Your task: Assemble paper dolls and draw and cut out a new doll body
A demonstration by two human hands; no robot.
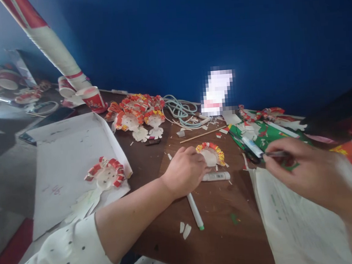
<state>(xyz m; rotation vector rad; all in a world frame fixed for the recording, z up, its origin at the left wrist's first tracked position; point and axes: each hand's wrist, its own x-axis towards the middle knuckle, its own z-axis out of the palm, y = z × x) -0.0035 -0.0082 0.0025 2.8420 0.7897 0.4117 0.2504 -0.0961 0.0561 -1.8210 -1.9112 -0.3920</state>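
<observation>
Papers (pixel 292 216) with blurred, unreadable print, lower right, edging the table (pixel 233 237).
Centre, left hand (pixel 185 172) at the left edge of a red-and-yellow-rimmed craft (pixel 209 157), grip hidden, cannot tell; right, right hand's (pixel 307 168) grip clamped on a slim dark item (pixel 277 154).

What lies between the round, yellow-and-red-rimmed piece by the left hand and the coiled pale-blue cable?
In the head view, a thin tan wooden stick and small white scraps lie between them.

left hand (pixel 185 172): at red-yellow ring (pixel 219 152) | right hand (pixel 307 170): near pen (pixel 252 146) | white marker (pixel 194 210): on table (pixel 225 213)
</observation>
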